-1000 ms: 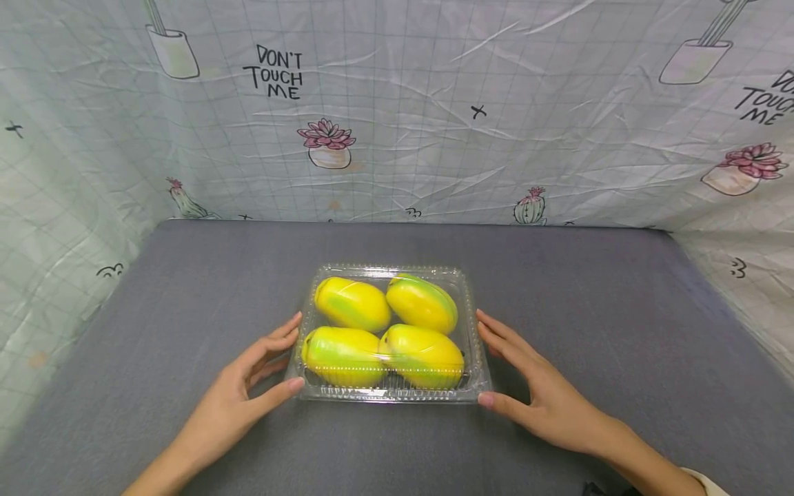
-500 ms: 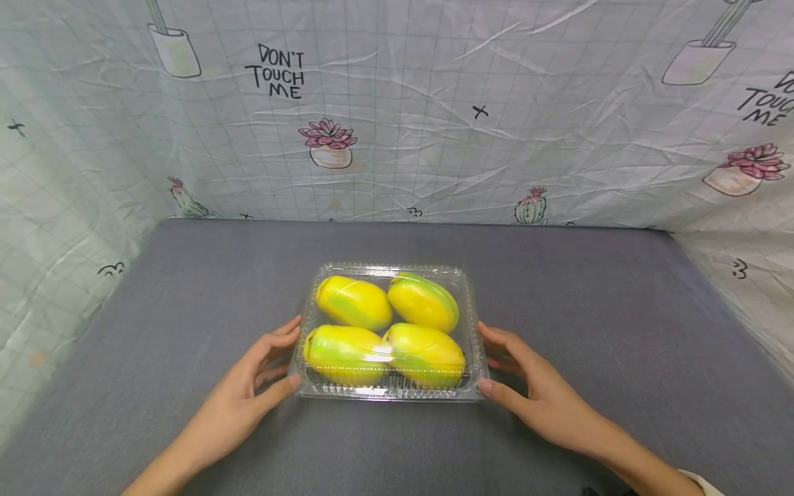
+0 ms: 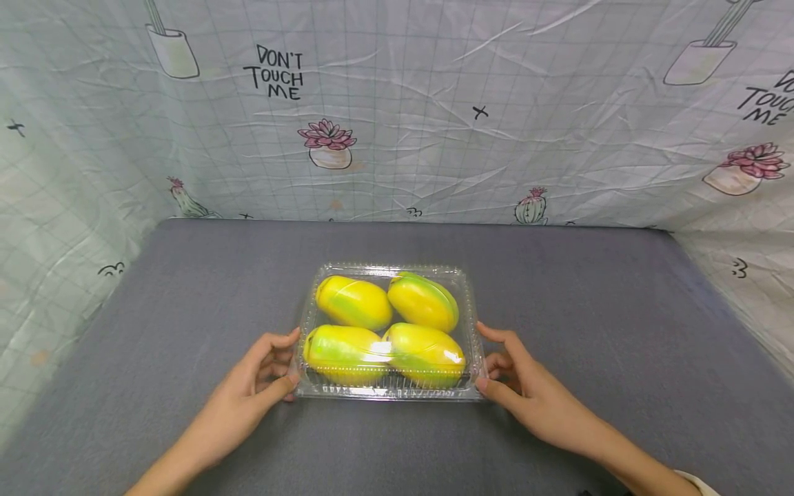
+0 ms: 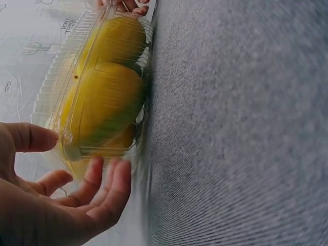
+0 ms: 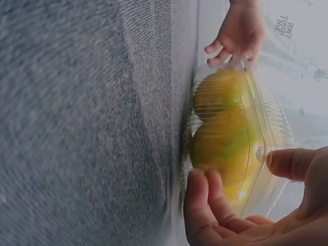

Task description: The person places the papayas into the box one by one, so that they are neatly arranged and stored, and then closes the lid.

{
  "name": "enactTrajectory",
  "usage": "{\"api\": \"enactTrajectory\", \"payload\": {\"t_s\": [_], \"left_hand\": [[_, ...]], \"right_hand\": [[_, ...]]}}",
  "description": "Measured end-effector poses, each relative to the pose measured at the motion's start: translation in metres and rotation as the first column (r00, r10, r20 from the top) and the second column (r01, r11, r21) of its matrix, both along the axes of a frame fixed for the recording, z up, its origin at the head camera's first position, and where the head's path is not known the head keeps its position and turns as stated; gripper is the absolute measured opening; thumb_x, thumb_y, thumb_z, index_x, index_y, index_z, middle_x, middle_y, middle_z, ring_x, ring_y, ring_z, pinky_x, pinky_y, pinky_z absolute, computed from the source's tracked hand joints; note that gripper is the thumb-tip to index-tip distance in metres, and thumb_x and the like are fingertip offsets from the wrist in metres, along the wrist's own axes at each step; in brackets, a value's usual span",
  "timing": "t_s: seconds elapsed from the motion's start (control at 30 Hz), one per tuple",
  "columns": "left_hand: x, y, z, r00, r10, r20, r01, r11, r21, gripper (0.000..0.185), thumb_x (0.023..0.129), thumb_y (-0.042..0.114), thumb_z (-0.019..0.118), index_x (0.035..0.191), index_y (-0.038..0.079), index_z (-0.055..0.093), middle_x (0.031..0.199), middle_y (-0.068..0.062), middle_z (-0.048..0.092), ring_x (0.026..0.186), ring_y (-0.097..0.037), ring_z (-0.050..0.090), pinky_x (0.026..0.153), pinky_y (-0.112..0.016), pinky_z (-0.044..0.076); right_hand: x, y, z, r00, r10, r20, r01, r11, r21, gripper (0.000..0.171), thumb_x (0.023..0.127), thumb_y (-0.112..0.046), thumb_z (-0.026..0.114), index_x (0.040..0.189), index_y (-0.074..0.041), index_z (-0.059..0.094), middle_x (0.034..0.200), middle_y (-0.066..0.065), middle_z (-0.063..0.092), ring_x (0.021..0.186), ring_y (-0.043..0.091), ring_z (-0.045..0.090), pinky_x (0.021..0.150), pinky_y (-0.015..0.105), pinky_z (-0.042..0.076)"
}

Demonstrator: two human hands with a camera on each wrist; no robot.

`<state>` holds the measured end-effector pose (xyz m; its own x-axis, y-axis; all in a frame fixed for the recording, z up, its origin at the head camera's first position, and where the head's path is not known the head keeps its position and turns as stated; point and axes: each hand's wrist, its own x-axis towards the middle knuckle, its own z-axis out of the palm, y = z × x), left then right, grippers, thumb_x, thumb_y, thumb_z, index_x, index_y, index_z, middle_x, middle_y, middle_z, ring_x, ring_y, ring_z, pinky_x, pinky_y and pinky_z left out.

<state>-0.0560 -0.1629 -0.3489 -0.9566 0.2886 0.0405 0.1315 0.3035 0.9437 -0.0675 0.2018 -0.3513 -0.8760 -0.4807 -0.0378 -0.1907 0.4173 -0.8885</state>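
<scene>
A clear plastic clamshell box (image 3: 389, 394) with its lid down sits on the grey tabletop in the head view. Inside it lie several yellow-green mangoes (image 3: 344, 353) in two rows. My left hand (image 3: 248, 389) holds the box's left side, thumb at the near corner and fingers bent along the side wall. On the opposite side, my right hand (image 3: 527, 396) grips in the same way. In the left wrist view the thumb (image 4: 43, 138) touches the corner of the rim. The right wrist view shows the right thumb (image 5: 287, 163) at a corner tab (image 5: 261, 154).
Grey cloth (image 3: 589, 296) covers the table around the box. Behind and at both sides hangs a white gridded curtain (image 3: 409, 138) with printed cactus pots and lettering. A small dark object shows at the bottom edge near the right forearm.
The fingers of both hands have curled in from straighter poses and moved nearer along the box's sides. Both thumbs have shifted slightly at the near corners. The box has stayed nearly in place.
</scene>
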Motion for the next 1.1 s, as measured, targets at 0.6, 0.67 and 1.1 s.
{"api": "enactTrajectory", "payload": {"t_s": [0.6,0.67,1.1], "left_hand": [[0.0,0.001,-0.003,0.977,-0.121,0.177,0.071,0.961,0.266,0.047,0.094,0.008,0.043,0.134,0.008,0.019,0.073,-0.022,0.051,0.058,-0.028,0.055,0.053,-0.038,0.049],[0.001,0.001,-0.003,0.974,-0.13,0.184,0.075,0.958,0.277,0.047,0.094,0.007,0.043,0.134,0.008,0.018,0.073,-0.022,0.051,0.055,-0.028,0.054,0.052,-0.037,0.048],[0.002,0.002,-0.01,0.978,-0.131,0.16,0.071,0.94,0.333,0.048,0.093,0.005,0.043,0.133,0.004,0.017,0.069,-0.015,0.05,0.051,-0.014,0.047,0.042,-0.031,0.042]], "right_hand": [[-0.003,-0.004,-0.01,0.982,0.129,0.14,-0.075,0.937,-0.342,0.06,0.093,-0.001,0.043,0.138,-0.016,0.008,0.061,0.017,0.053,0.048,0.024,0.049,0.046,0.034,0.046],[-0.002,-0.005,-0.011,0.983,0.112,0.148,-0.053,0.934,-0.353,0.059,0.092,0.0,0.043,0.138,-0.016,0.009,0.06,0.018,0.052,0.048,0.024,0.048,0.044,0.034,0.045],[0.0,-0.009,-0.018,0.99,0.078,0.115,-0.025,0.916,-0.4,0.059,0.091,0.003,0.042,0.138,-0.015,0.011,0.06,0.017,0.051,0.046,0.022,0.046,0.041,0.035,0.042]]}}
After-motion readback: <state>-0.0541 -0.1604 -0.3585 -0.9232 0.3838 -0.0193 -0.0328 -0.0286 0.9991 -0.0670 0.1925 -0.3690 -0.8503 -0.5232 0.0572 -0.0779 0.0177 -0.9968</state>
